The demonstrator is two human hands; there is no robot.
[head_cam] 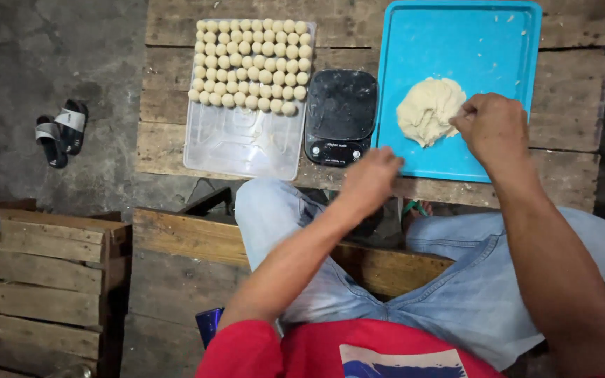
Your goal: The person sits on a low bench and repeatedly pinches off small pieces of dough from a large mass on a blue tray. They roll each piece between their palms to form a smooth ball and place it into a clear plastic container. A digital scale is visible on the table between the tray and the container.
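Observation:
A lump of pale dough (428, 109) lies on a blue tray (456, 42) on a low wooden table. My right hand (493, 127) pinches the dough's right edge with thumb and fingertips. Curled loosely at the tray's near left corner, beside a black kitchen scale (341, 115), is my left hand (370, 178); whether it holds anything is hidden. To the left, a clear plastic tray (243, 143) carries several rows of small dough balls (252, 64) on its far half.
The wooden table (568, 77) has gaps between planks. A pair of sandals (61, 131) lies on the concrete floor at left. A wooden crate (36, 280) stands at the near left. I sit on a wooden bench (183, 234), knees under the table edge.

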